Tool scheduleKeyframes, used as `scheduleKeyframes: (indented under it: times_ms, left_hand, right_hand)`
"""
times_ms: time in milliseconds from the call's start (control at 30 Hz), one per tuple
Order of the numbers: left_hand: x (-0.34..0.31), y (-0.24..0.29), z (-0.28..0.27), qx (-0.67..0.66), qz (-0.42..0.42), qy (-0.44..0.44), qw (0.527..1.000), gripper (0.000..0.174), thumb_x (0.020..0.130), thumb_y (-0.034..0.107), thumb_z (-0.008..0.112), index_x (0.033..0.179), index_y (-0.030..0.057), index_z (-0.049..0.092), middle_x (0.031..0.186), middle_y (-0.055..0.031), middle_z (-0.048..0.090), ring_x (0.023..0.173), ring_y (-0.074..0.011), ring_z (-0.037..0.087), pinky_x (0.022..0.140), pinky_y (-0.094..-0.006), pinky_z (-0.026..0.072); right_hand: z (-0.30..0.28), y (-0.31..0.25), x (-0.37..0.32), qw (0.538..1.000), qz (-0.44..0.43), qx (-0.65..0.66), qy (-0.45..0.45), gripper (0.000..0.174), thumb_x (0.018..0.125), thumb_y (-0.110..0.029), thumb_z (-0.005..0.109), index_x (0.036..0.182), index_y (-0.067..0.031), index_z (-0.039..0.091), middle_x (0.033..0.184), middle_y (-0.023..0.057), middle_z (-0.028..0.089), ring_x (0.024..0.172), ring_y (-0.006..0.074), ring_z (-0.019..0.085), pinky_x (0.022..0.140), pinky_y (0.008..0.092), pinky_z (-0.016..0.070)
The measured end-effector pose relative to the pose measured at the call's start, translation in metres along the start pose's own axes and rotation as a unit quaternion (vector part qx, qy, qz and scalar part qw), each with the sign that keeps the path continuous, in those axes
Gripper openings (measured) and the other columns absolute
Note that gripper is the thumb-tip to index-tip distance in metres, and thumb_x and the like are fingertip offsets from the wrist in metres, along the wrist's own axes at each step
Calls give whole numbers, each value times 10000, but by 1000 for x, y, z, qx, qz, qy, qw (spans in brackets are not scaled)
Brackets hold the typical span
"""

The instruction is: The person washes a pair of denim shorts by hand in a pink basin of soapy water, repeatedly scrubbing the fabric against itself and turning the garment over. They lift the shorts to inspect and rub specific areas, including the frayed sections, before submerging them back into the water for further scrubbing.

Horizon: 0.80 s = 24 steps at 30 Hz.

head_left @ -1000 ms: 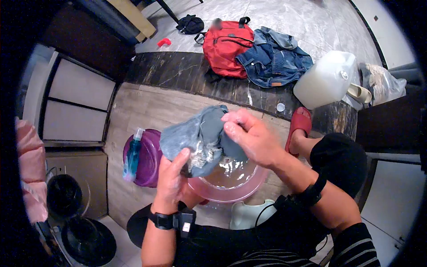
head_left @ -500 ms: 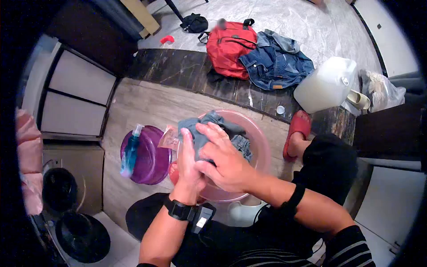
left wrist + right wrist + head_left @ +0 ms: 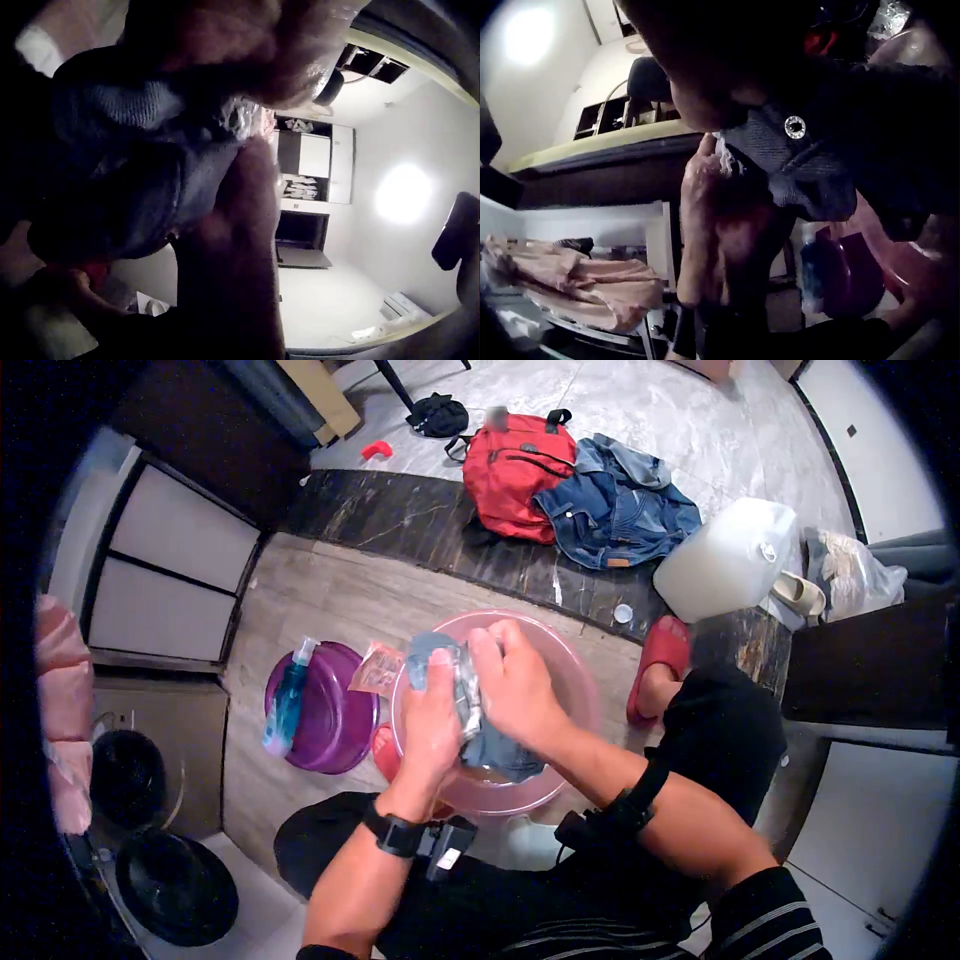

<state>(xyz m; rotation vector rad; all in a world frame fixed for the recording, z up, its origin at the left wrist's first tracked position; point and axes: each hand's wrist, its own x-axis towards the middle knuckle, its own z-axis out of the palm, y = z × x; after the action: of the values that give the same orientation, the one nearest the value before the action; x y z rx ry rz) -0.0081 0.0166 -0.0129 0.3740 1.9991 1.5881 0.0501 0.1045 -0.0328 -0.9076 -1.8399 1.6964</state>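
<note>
Both hands hold a wet, blue-grey denim garment [image 3: 505, 755] above the pink basin [image 3: 578, 680]. My left hand [image 3: 432, 715] grips its left side, thumb laid on top. Opposite it, my right hand [image 3: 522, 690] has its fingers curled round the bunched cloth. A whitish, wet-looking patch shows between the two hands, and the lower cloth hangs over the basin. In the right wrist view a metal button [image 3: 795, 127] stands out on the dark denim. Folds of the same garment [image 3: 142, 105] fill the left wrist view beside the fingers.
Left of the pink basin stands a purple basin [image 3: 350, 735] with a blue bottle [image 3: 288, 705] leaning in it. A pinkish packet [image 3: 377, 668] lies between the basins. On the raised ledge are a red backpack [image 3: 520, 475], a denim jacket [image 3: 620, 510] and a white jug [image 3: 725, 560].
The garment came down from being held up and spread out. Half a second ago the hands lay over it with straighter fingers; now they grip it bunched, slightly above the basin.
</note>
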Motion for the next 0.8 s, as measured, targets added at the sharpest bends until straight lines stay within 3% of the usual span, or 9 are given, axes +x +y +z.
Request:
scheduleKeyframes:
  times_ms: [67, 167, 233, 333, 433, 533, 567, 667, 800]
  left_hand:
    - [2, 5, -10, 36, 8, -13, 999, 399, 976, 372, 411, 1065, 14, 562, 963, -43, 590, 825, -92, 542, 740, -255, 460]
    - [11, 5, -29, -204, -75, -13, 976, 420, 971, 408, 397, 1062, 34, 565, 1003, -68, 609, 875, -144, 588, 782, -306, 486]
    - [12, 15, -40, -309, -58, -49, 948, 418, 968, 419, 382, 1095, 55, 541, 1031, -89, 612, 930, -209, 611, 818, -365, 504]
    - [11, 17, -45, -363, -73, -59, 927, 423, 971, 418, 369, 1133, 54, 510, 1039, -99, 603, 943, -224, 608, 827, -371, 501]
    - [9, 20, -50, -348, -94, -75, 930, 456, 972, 427, 355, 1178, 43, 488, 1060, -105, 596, 966, -226, 601, 854, -378, 490]
    - [8, 20, -53, -296, -82, -123, 944, 482, 975, 428, 341, 1192, 26, 493, 1088, -107, 587, 977, -208, 596, 858, -355, 487]
    - [8, 20, -55, -267, -79, -144, 950, 483, 976, 428, 339, 1183, 23, 503, 1095, -107, 584, 978, -204, 595, 855, -348, 487]
    - [6, 23, -53, -179, -46, -164, 969, 509, 976, 433, 336, 1136, -5, 541, 1067, -94, 593, 970, -174, 575, 866, -315, 455]
    - [5, 25, -55, -76, 15, -173, 982, 530, 967, 445, 353, 1109, -22, 560, 1025, -81, 609, 949, -160, 553, 893, -298, 408]
  right_hand:
    - [-12, 4, 11, 999, 47, -23, 14, 353, 921, -318, 473, 926, 31, 526, 875, 276, 593, 873, 425, 575, 764, 456, 445]
    - [-25, -10, 14, 994, 99, -52, 18, 379, 908, -344, 491, 904, 31, 542, 864, 256, 599, 839, 387, 588, 754, 442, 446]
    - [-26, 6, 13, 996, 71, -50, -27, 382, 905, -350, 490, 872, 26, 555, 861, 240, 603, 823, 368, 592, 748, 431, 447]
    - [-28, 29, 10, 993, 43, -65, -93, 378, 900, -346, 485, 829, 13, 583, 841, 211, 611, 795, 335, 597, 731, 413, 451]
    - [-39, 28, 9, 976, 108, -89, -165, 327, 877, -320, 534, 833, -3, 600, 814, 185, 627, 784, 296, 608, 718, 393, 460]
    - [-35, 36, 18, 968, 100, 8, -228, 248, 883, -208, 586, 1028, -11, 550, 872, 12, 588, 797, 121, 539, 716, 281, 436]
    - [-35, 37, 16, 967, 101, 56, -228, 396, 840, -164, 636, 1167, -1, 483, 1009, 52, 583, 905, 180, 558, 789, 317, 453]
    - [-35, 10, 14, 968, 14, -12, -250, 452, 827, -174, 649, 1200, -2, 462, 1075, 88, 564, 974, 227, 546, 846, 335, 448]
    - [-31, 16, 17, 946, -39, -75, -314, 292, 816, -171, 645, 1065, -40, 568, 1021, 89, 598, 963, 190, 557, 841, 330, 448]
